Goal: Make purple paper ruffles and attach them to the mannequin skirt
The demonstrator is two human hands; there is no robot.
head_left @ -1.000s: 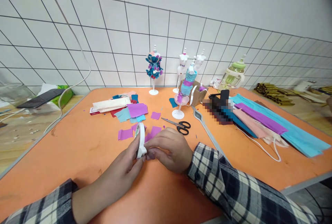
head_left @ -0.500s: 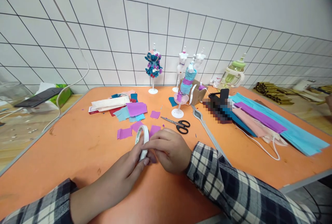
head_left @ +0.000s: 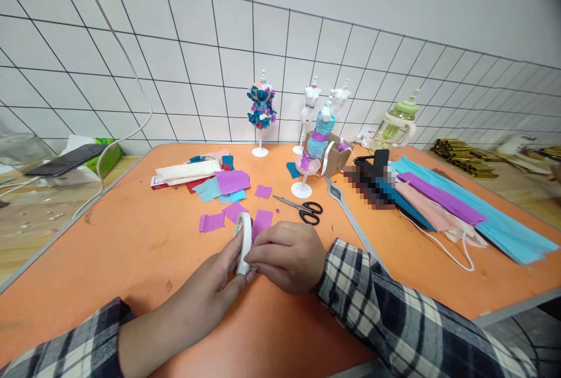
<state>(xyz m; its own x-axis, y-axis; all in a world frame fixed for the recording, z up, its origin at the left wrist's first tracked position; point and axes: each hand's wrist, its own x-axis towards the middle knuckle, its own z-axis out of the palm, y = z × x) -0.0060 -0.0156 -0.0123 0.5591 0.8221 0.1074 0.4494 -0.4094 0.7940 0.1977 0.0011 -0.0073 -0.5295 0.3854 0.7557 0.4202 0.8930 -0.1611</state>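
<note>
A white roll of tape stands on edge above the orange table, held between both hands. My left hand is closed round its lower rim, thumb against the side. My right hand is curled against the roll's right face, fingertips pinched at its edge. Purple paper squares lie just beyond the roll. Black-handled scissors rest to the right of them.
A pile of coloured paper sits mid-table. Small mannequin stands line the back by the grid wall; one dressed in blue paper stands nearer. Long crepe paper sheets and a bottle lie right. A phone rests far left.
The tape roll stays between both hands and has tilted slightly; the right fingers have shifted along its edge. The view has drifted a little.
</note>
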